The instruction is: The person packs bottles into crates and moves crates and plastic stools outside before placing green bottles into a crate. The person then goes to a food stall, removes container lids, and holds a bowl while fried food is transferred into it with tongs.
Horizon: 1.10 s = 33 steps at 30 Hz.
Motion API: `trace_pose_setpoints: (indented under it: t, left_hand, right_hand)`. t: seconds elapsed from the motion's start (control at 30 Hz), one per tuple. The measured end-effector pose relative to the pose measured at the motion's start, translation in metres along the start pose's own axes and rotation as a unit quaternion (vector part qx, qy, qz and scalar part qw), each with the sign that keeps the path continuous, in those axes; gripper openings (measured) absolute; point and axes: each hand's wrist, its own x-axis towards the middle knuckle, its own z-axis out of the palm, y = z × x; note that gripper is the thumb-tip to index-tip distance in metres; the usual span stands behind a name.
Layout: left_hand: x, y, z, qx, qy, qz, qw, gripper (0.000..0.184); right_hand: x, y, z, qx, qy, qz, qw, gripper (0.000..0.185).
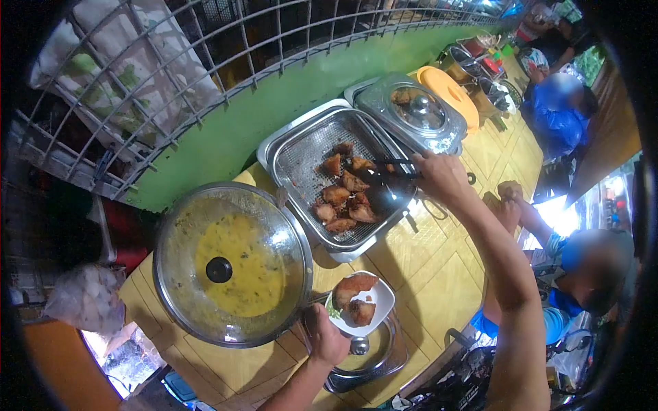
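Note:
My left hand grips the near-left edge of a small white square plate. On that plate lie two pieces of browned fried chicken and a bit of something green. My right hand is closed around black tongs, which reach into a perforated steel tray. Several more pieces of fried chicken lie in the tray. The tong tips are among the pieces at the tray's right side; whether they grip one I cannot tell.
A large pot of yellow soup under a glass lid stands left of the tray. Beneath the plate is a lidded steel dish. Behind sit a covered chafing dish and an orange lid. A person rests hands at the table's right edge.

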Motion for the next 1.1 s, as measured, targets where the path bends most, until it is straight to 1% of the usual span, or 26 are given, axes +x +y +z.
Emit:
trace_pose_setpoints:
  t: [0.03,0.1,0.13,0.17,0.2,0.23,0.27,0.3,0.37,0.4,0.43,0.5,0.53,0.57,0.63,0.67,0.7,0.77,0.8,0.87,0.9,0.97,1.0,1.03,1.1]
  left_hand:
    - [-0.001,-0.001,-0.002,-0.001,0.006,-0.003,1.000,0.082]
    - [-0.003,-0.003,-0.006,-0.018,0.011,0.002,1.000,0.081]
    - [-0.003,-0.004,-0.007,-0.017,0.014,0.004,1.000,0.080]
    - [-0.002,-0.003,-0.007,-0.016,0.016,0.006,1.000,0.080]
    - [-0.001,-0.002,-0.006,-0.020,0.001,0.009,1.000,0.079]
    - [0.000,-0.003,-0.007,-0.022,-0.003,0.007,1.000,0.079]
    - [0.001,-0.005,-0.009,-0.027,-0.002,0.005,1.000,0.078]
    - [0.002,-0.008,-0.009,-0.033,0.000,0.003,0.999,0.078]
    - [0.003,-0.008,-0.007,-0.023,-0.010,0.004,1.000,0.078]
    - [0.003,-0.008,-0.007,-0.013,-0.019,0.008,1.000,0.079]
    - [0.003,-0.009,-0.008,-0.013,-0.018,0.007,1.000,0.079]
    - [0.003,-0.011,-0.011,-0.018,-0.010,-0.007,1.000,0.085]
    - [0.002,-0.010,-0.010,-0.019,-0.010,-0.007,1.000,0.085]
    - [0.000,-0.008,-0.007,-0.010,-0.004,-0.008,1.000,0.085]
    - [0.000,-0.008,-0.006,-0.002,0.001,-0.010,1.000,0.085]
    - [0.000,-0.010,-0.009,-0.003,0.003,-0.007,1.000,0.085]
    - [0.000,-0.012,-0.010,-0.005,0.006,-0.006,1.000,0.085]
    - [-0.001,-0.011,-0.011,-0.011,0.006,-0.003,1.000,0.083]
    - [-0.001,-0.011,-0.011,-0.018,0.007,0.002,1.000,0.081]
    - [-0.001,-0.007,-0.004,-0.017,0.001,0.007,1.000,0.081]
    - [0.001,-0.004,-0.001,-0.016,-0.004,0.012,1.000,0.081]
    - [0.003,-0.001,0.001,-0.012,-0.004,0.010,1.000,0.082]
    - [0.003,0.001,0.002,-0.007,-0.003,0.008,1.000,0.082]
    - [0.004,0.002,0.004,-0.009,0.004,0.005,1.000,0.082]
    - [0.009,0.007,0.010,-0.005,-0.004,0.028,1.000,0.080]
  right_hand:
    - [-0.002,0.003,-0.004,-0.002,0.004,0.000,1.000,0.031]
    - [-0.011,0.012,-0.010,0.101,-0.070,0.010,0.992,0.040]
    - [-0.015,0.021,-0.008,0.180,-0.067,-0.034,0.981,0.035]
    - [-0.013,0.029,-0.006,0.176,-0.064,-0.032,0.982,0.035]
    - [-0.011,0.036,-0.005,0.268,-0.174,0.000,0.948,0.032]
    - [-0.010,0.040,-0.006,0.354,-0.281,0.033,0.891,0.031]
    - [-0.011,0.042,-0.006,0.369,-0.300,0.042,0.878,0.034]
    - [-0.011,0.043,-0.007,0.368,-0.301,0.046,0.878,0.034]
    - [-0.007,0.041,-0.010,0.381,-0.311,0.085,0.866,0.038]
    - [-0.005,0.045,-0.006,0.372,-0.320,0.073,0.868,0.038]
    - [-0.005,0.044,-0.009,0.372,-0.321,0.073,0.868,0.038]
    - [-0.007,0.040,-0.019,0.328,-0.301,0.060,0.893,0.039]
    - [-0.008,0.049,-0.013,0.315,-0.267,-0.005,0.911,0.040]
    - [-0.011,0.043,-0.026,0.314,-0.267,-0.006,0.911,0.040]
    - [-0.027,0.033,-0.057,0.182,-0.197,-0.025,0.963,0.037]
    - [-0.030,0.033,-0.060,0.160,-0.194,0.015,0.968,0.043]
    - [-0.034,0.030,-0.067,0.160,-0.195,0.016,0.967,0.043]
    - [-0.040,0.022,-0.079,0.091,-0.159,0.046,0.982,0.046]
    - [-0.039,0.022,-0.076,0.090,-0.159,0.047,0.982,0.046]
    - [-0.035,0.022,-0.060,0.060,-0.104,0.050,0.992,0.048]
    - [-0.030,0.021,-0.053,0.060,-0.104,0.049,0.992,0.048]
    - [-0.014,0.015,-0.042,0.047,-0.082,0.010,0.995,0.039]
    - [-0.005,0.008,-0.041,0.030,-0.090,0.010,0.995,0.037]
    - [0.001,0.009,-0.035,0.034,-0.097,0.007,0.995,0.037]
    - [0.018,0.008,-0.017,-0.009,-0.098,-0.027,0.995,0.038]
